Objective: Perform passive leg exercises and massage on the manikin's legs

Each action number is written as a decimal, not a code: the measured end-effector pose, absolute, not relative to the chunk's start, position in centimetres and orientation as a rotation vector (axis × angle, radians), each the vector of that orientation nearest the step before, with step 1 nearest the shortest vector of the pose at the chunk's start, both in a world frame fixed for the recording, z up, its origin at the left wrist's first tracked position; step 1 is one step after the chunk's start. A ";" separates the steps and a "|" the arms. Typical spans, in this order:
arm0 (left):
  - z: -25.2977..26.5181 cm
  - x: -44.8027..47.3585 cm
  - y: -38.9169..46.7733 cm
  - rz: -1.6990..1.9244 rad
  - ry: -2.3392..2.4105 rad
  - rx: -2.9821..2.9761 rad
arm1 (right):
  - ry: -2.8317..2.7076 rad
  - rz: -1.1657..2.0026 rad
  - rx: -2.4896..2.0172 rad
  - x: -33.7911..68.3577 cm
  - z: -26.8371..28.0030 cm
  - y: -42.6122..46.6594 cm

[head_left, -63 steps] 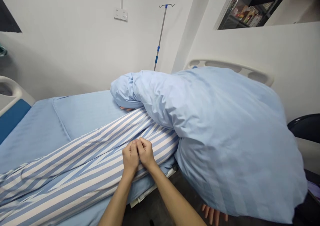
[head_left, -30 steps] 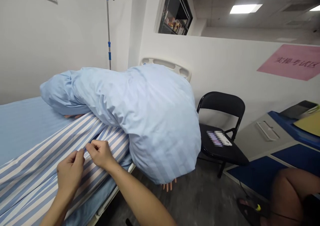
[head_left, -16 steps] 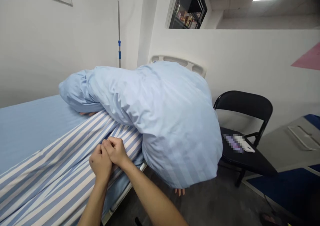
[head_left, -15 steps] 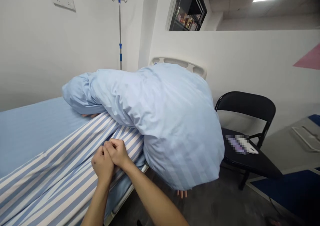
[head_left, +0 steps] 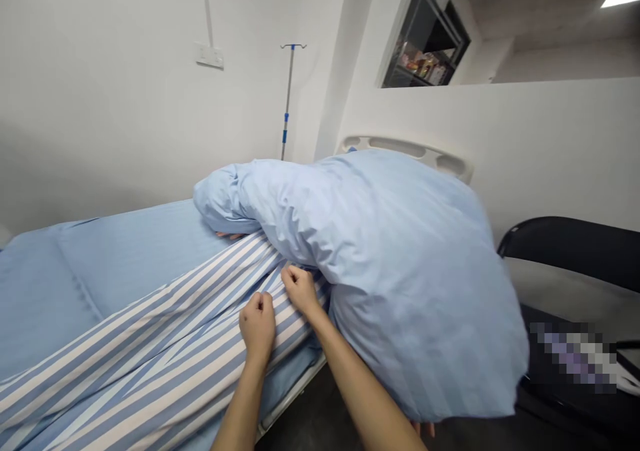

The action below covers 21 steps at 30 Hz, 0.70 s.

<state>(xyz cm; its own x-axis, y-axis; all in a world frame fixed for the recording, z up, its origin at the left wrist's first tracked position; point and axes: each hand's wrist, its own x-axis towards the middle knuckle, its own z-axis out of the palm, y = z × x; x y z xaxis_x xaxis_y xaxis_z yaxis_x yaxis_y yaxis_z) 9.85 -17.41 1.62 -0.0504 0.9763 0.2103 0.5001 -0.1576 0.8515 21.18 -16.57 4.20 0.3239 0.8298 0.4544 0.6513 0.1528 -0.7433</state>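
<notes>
Both of my hands are closed above the striped cloth (head_left: 200,344) that covers the legs of a person on the bed. My left hand (head_left: 259,321) is a fist over the near leg, with no object visible in it. My right hand (head_left: 301,290), also a fist and apparently holding nothing, is a little farther forward, beside the edge of a light blue quilt (head_left: 400,251). Whether the fists touch the cloth I cannot tell. The quilt drapes over the person's upper body and hides it. Fingertips (head_left: 230,235) show under its left end, and other fingers (head_left: 425,429) below its lower edge.
The bed (head_left: 115,258) has a blue sheet and a pale headboard (head_left: 405,146). A hooked metal stand (head_left: 289,94) rises behind it, near a wall socket (head_left: 209,55). To the right is a black folding chair (head_left: 580,248) with a blurred-out item (head_left: 575,358) on its seat.
My fists were pressed together and are now apart, the right one farther forward. The view has swung left, so the bed and quilt appear farther right.
</notes>
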 end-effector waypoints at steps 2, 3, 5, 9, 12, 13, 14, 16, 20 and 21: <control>1.6 9.9 -17.4 1.141 1.556 1.674 | -1.394 0.135 -1.655 21.4 3.0 -16.1; 1.6 9.9 -17.4 1.143 1.541 1.662 | -1.403 0.104 -1.689 21.4 2.5 -16.0; 1.5 9.5 -17.6 1.143 1.476 1.634 | -1.429 0.073 -1.725 21.3 2.1 -15.9; 1.1 6.3 -17.7 1.051 1.300 1.658 | -1.459 0.061 -1.730 21.4 1.9 -16.0; 1.0 0.8 -17.1 0.956 1.369 1.678 | -1.456 0.044 -1.746 21.6 1.6 -15.9; 1.1 -1.6 -16.8 0.938 1.423 1.671 | -1.457 0.039 -1.751 21.7 1.5 -15.9; 1.3 -4.2 -16.5 0.931 1.479 1.657 | -1.460 0.033 -1.753 21.7 1.5 -15.9; 1.8 -9.6 -16.3 0.953 1.595 1.619 | -1.464 0.029 -1.752 21.7 1.4 -15.9; 2.0 -18.7 -17.2 1.068 1.716 1.466 | -1.461 0.048 -1.775 21.6 1.4 -15.9; 1.7 -20.3 -17.8 1.088 1.730 1.438 | -1.459 0.049 -1.787 21.6 1.4 -15.9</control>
